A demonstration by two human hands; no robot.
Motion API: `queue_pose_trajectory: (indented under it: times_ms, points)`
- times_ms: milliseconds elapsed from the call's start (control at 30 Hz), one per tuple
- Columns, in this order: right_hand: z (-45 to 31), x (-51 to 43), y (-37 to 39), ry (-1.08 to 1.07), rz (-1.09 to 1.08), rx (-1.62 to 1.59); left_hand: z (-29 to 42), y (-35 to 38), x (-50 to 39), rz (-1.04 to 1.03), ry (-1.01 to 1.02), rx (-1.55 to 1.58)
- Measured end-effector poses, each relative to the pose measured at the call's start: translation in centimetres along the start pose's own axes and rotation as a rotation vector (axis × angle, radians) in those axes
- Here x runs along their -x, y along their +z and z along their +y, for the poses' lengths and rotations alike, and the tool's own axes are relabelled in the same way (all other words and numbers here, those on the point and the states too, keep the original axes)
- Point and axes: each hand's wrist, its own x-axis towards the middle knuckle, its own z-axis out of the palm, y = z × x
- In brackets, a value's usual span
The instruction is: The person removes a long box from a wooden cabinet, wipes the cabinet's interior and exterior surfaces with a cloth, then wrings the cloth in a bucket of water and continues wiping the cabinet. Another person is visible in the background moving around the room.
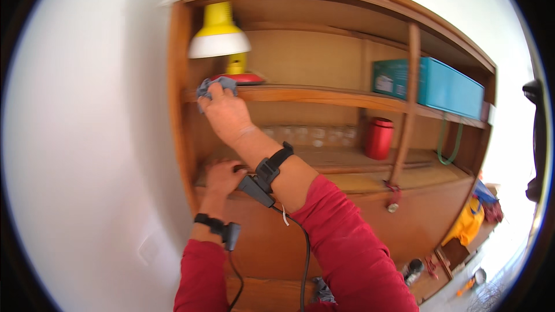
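A bunched grey cloth (217, 86) is in my right hand (226, 112), pressed against the left end of the upper shelf's wooden edge (321, 94). Just behind the cloth stands a yellow desk lamp (219, 30) with a white-rimmed shade and a red base. Lower down, my left hand (224, 177) rests near the left end of the lower shelf, its fingers bent around or beside something small and dark that I cannot make out. Both wrists carry black straps with small cabled devices.
A teal box (451, 89) sits on the upper shelf at the right, behind an upright post. Below are a red canister (379, 138) and a row of clear glasses (318, 134). A white wall (86, 138) borders the cabinet on the left. A red strap (393, 190) hangs at the post's foot.
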Motion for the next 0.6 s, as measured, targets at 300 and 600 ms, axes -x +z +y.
queue_pose_trajectory:
  times_ms: [300,600]
  points:
    - [18.8,15.1,-17.0,0.311,0.208,0.233,1.3,-1.2,0.4,-0.013,-0.021,0.007]
    - [24.1,24.5,-27.7,0.517,0.369,0.061,2.3,-2.0,0.7,0.004,-0.022,-0.047]
